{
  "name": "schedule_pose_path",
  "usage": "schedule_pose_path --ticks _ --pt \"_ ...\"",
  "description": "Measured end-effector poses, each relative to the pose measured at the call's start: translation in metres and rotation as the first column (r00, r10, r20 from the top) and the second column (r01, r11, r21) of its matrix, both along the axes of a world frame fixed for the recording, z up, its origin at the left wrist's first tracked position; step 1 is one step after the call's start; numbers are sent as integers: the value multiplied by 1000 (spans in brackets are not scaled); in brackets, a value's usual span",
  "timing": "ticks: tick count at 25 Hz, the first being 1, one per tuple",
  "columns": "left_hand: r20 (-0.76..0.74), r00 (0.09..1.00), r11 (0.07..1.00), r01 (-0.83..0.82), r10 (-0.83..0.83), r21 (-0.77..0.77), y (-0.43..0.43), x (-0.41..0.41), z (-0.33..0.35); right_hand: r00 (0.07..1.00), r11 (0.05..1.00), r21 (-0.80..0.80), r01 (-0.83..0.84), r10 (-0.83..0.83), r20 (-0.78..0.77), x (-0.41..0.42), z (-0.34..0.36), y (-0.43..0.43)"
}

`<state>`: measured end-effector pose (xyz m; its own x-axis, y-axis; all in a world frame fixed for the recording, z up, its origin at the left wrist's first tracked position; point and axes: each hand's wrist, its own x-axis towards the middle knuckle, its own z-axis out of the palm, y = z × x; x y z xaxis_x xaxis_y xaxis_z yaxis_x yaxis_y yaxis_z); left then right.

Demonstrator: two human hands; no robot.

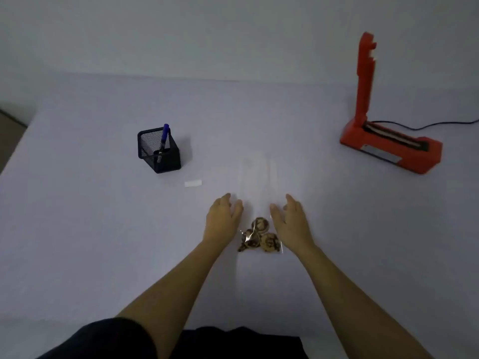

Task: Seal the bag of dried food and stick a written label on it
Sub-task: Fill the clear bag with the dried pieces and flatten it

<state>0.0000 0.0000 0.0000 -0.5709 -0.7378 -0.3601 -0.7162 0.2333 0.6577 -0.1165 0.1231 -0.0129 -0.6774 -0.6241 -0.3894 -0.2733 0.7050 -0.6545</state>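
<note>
Two bare hands sit low over the pale desk [77,229], one on each side of a clear plastic bag [259,182] that lies flat between them with its long empty neck pointing away from the person. The left hand [224,218] and the right hand [290,218] are both released, fingers loosely spread, each grip holding nothing; whether the fingertips touch the film is hard to tell. Dried mushrooms [260,235] are bunched at the near end of the bag, between the wrists, probably so the far end stays flat and clean for sealing. That mouth looks unsealed. A red heat sealer [388,146] stands well apart at the far right, its arm raised upright, seemingly ready to take the bag's mouth. To the left, a black mesh pen holder [159,151] keeps a blue marker [164,137] upright, and a small white label [193,183] lies just in front of it, unwritten as far as can be seen.
</note>
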Motion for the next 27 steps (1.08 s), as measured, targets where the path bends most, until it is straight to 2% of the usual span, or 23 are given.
schedule_pose_path --ticks 2,4,8,13,17,19,21,24,25,27 --pt "-39 990 990 -139 139 -1 2 -9 -7 994 992 -52 111 -111 -2 -3 -3 -7" --pt "21 983 983 -181 181 -38 8 -18 -11 988 988 -50 149 -150 -22 -1 -4 -13" --pt "91 981 972 -154 172 -176 9 -27 -28 975 973 -87 212 -217 -49 -2 -14 -20" --pt "-12 992 972 -129 129 -196 7 -23 -38 976 984 -84 157 -167 -141 -1 -23 -15" --pt "-64 994 967 -98 85 -234 4 -17 -41 975 968 -159 195 -209 -77 -1 -23 -12" --pt "-137 987 984 -104 84 -145 2 -17 -37 970 947 -212 242 -242 23 -3 -22 -9" --pt "-214 971 995 -101 103 23 0 -15 -29 948 921 -259 292 -243 207 -4 -19 -6" --pt "-313 943 964 -27 112 264 1 -9 -17 858 892 -294 342 -169 484 -3 -13 -1" --pt "-343 932 944 1 119 330 0 -6 -16 840 894 -300 334 -138 524 -2 -11 1" --pt "-379 919 910 57 113 410 -1 0 -13 858 913 -305 272 -87 505 -1 -8 6"
